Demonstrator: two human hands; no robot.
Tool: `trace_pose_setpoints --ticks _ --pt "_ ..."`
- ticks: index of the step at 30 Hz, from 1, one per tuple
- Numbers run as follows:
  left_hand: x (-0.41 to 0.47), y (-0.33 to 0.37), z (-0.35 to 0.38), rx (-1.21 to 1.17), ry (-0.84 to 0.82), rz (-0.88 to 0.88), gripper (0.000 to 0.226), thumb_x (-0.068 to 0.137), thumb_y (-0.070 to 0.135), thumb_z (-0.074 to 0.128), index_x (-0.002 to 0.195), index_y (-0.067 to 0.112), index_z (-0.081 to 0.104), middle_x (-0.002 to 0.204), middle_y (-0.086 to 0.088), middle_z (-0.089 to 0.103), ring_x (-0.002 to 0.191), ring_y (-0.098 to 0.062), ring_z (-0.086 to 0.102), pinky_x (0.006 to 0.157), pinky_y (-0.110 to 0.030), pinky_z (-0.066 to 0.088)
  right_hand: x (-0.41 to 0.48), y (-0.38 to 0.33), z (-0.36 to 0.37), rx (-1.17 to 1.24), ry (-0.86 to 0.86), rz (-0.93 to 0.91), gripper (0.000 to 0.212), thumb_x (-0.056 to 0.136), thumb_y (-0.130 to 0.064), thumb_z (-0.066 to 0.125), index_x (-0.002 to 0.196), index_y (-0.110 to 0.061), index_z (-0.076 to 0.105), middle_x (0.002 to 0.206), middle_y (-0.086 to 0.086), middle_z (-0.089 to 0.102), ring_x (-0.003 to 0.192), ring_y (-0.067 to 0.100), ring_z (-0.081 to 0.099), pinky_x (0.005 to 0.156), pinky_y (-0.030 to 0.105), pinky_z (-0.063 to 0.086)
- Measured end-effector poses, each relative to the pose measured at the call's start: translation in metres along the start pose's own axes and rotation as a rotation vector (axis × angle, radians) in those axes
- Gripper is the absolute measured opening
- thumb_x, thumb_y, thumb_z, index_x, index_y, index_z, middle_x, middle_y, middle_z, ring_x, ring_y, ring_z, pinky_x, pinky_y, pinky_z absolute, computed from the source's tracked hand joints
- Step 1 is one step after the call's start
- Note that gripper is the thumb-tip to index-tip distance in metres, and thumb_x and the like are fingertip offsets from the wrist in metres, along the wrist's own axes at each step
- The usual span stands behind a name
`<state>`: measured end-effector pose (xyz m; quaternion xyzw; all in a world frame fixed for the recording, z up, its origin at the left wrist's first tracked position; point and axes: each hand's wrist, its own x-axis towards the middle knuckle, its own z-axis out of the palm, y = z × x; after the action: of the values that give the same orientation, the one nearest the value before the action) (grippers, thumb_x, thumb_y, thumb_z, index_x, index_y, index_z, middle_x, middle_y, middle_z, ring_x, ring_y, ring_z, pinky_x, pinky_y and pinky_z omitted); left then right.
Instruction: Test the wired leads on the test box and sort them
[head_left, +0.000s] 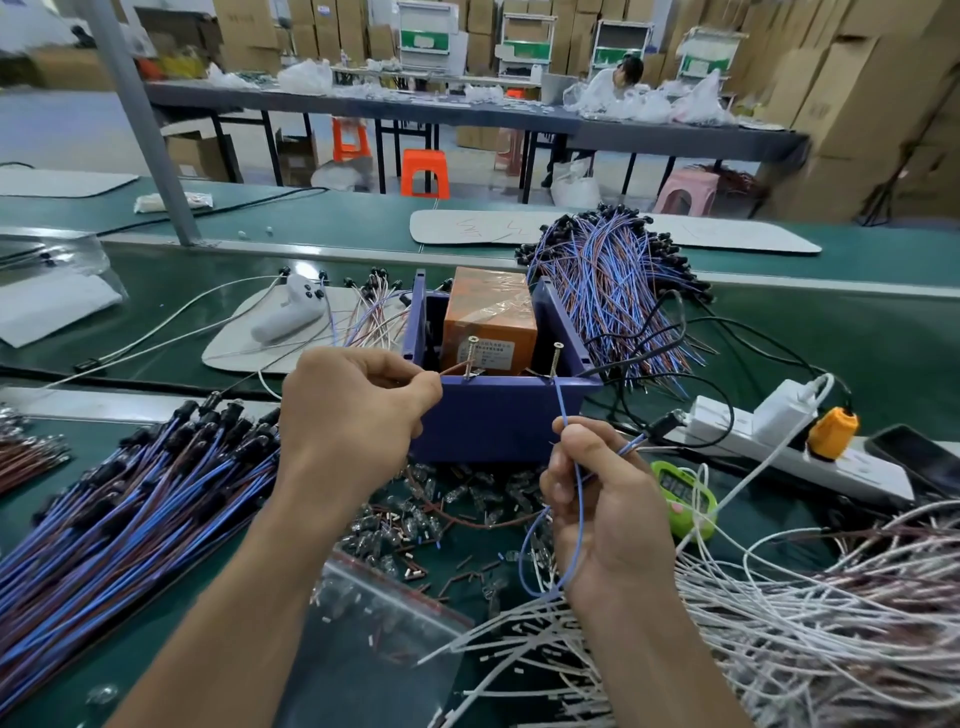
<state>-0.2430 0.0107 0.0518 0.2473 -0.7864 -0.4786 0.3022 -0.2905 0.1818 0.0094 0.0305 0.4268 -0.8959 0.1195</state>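
Left hand (353, 415) grip pinches the lead's thin brown wire (453, 368) against the left upright screw (471, 358) just beyond it. Right hand (602, 509) grip clamps the thin blue wire (567, 415), whose tip reaches the right upright screw (555, 362) above, likely to bridge both contacts of the blue plastic test box (498, 421).

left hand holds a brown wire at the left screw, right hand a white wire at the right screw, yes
No: in the head view the right hand pinches a thin blue wire, not white, at the right metal screw. The rest stands.
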Motion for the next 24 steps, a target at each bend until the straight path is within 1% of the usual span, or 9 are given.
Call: trace_pose_setpoints --ticks 4,8,14,16,19,22,24 --pt "0.000 0.002 0.001 -0.001 0.026 -0.004 0.024 0.082 0.020 0.084 0.060 0.022 0.074 0.046 0.004 0.066 0.031 -0.003 0.050 0.036 -0.011 0.037 0.003 0.001 -0.001 -0.079 0.092 -0.057 0.034 0.091 -0.002 0.067 0.061 -0.018 0.064 0.053 0.003 0.051 0.043 0.012 0.037 0.042 0.021 0.030" --pt "0.000 0.002 0.001 -0.001 0.030 -0.006 0.025 0.082 0.020 0.084 0.059 0.022 0.074 0.046 0.003 0.065 0.031 -0.004 0.052 0.036 -0.012 0.038 0.006 0.002 -0.001 -0.118 0.128 -0.090 0.031 0.090 -0.004 0.070 0.063 -0.017 0.062 0.051 0.003 0.051 0.040 0.011 0.035 0.040 0.022 0.028" --pt "0.000 0.002 0.001 -0.012 0.037 -0.002 0.025 0.082 0.021 0.084 0.060 0.023 0.074 0.046 0.005 0.065 0.031 -0.001 0.050 0.035 -0.010 0.035 0.014 -0.005 0.001 -0.204 0.123 -0.131 0.041 0.088 -0.001 0.072 0.051 -0.020 0.067 0.047 0.001 0.049 0.037 0.011 0.035 0.039 0.021 0.029" --pt "0.000 0.002 0.001 -0.020 0.037 -0.003 0.025 0.082 0.022 0.084 0.060 0.022 0.074 0.046 0.004 0.066 0.030 -0.001 0.049 0.034 -0.011 0.035 0.016 -0.006 0.002 -0.215 0.136 -0.125 0.041 0.088 -0.001 0.072 0.051 -0.019 0.066 0.047 0.001 0.050 0.036 0.011 0.036 0.038 0.021 0.030" --pt "0.000 0.001 0.001 -0.021 0.035 0.000 0.025 0.083 0.022 0.084 0.060 0.022 0.074 0.047 0.004 0.066 0.031 -0.002 0.049 0.034 -0.011 0.035 0.018 -0.008 0.003 -0.222 0.157 -0.110 0.035 0.089 -0.001 0.072 0.058 -0.016 0.063 0.047 0.002 0.051 0.035 0.010 0.037 0.036 0.020 0.029" --pt "0.000 0.002 0.000 -0.016 0.039 -0.003 0.025 0.082 0.023 0.084 0.060 0.023 0.074 0.046 0.005 0.066 0.030 -0.002 0.050 0.034 -0.011 0.036 0.018 -0.010 0.002 -0.247 0.167 -0.107 0.037 0.090 -0.004 0.072 0.056 -0.016 0.064 0.049 0.002 0.054 0.036 0.010 0.038 0.036 0.020 0.032" --pt "0.001 0.001 0.000 -0.013 0.032 -0.002 0.024 0.082 0.023 0.083 0.060 0.022 0.074 0.047 0.005 0.066 0.031 -0.002 0.050 0.034 -0.011 0.036 0.017 -0.011 0.002 -0.255 0.175 -0.107 0.032 0.091 -0.006 0.072 0.060 -0.015 0.065 0.050 0.002 0.055 0.037 0.010 0.041 0.037 0.019 0.034"
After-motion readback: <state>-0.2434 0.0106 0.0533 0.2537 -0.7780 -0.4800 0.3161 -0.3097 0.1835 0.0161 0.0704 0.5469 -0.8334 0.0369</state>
